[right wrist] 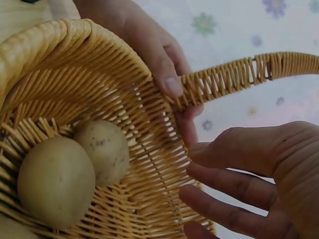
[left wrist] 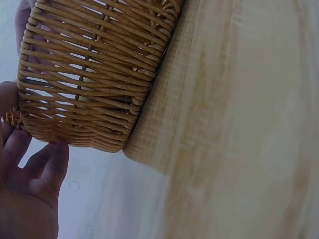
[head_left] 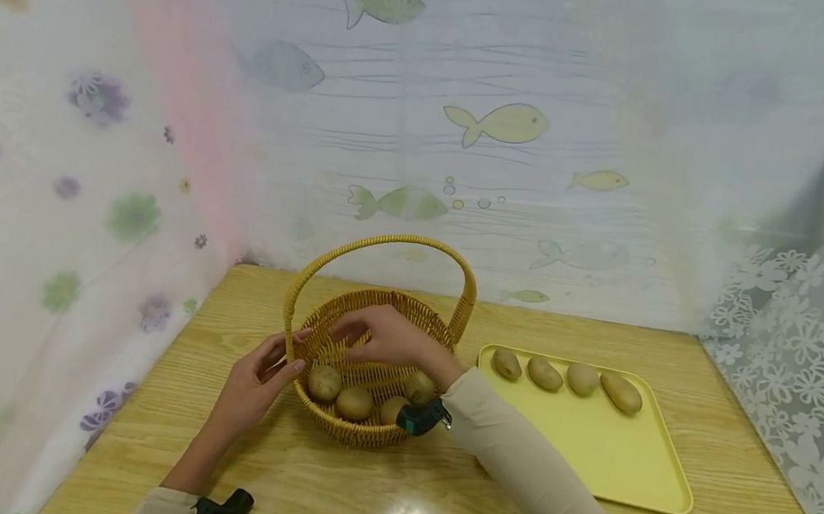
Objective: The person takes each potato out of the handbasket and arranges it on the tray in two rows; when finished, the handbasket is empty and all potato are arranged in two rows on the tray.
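Head: basket at both hands

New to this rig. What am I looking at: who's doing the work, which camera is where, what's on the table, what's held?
No machine here: a person works with two bare hands. The wide picture comes from a camera worn on the head; the two close ones come from a camera on each wrist. On the wooden table stands a wicker basket, with a yellow tray to its right. Four potatoes lie on the tray; four more show in the basket. The left hand grips the basket's rim by the handle. The right hand, over the basket, holds nothing.
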